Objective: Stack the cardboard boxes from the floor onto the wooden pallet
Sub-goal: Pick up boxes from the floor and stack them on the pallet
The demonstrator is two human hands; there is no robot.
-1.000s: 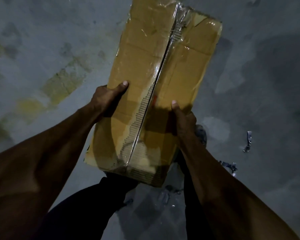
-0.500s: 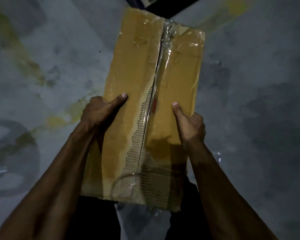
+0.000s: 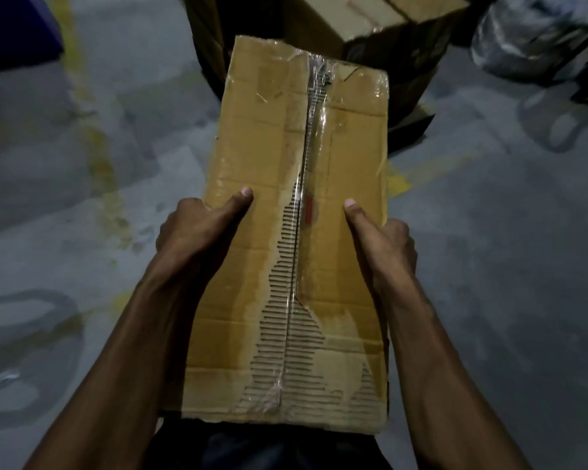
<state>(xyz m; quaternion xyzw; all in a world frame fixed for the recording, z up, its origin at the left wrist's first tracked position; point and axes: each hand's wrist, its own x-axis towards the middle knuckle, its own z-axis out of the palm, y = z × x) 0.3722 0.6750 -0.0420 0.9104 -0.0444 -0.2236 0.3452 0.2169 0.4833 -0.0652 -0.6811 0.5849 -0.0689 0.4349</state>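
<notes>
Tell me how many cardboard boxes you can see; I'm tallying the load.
2: one cardboard box held between left hand and right hand; a second box ahead at the top edge. Others may be hidden.

Grey concrete floor [image 3: 489, 266], stained and patchy. Worn yellow line [image 3: 92, 137] runs down the left side from the top edge; a yellow fragment [image 3: 399, 181] shows right of centre. Blue object [image 3: 17, 25] in upper left corner. Shiny plastic-wrapped bundle [image 3: 537, 35] in upper right corner. Faint curved mark [image 3: 31, 320] at lower left.

Left hand [image 3: 197, 228] and right hand [image 3: 381, 242] grip a cardboard box [image 3: 296, 232] above the floor [image 3: 506, 266].
</notes>
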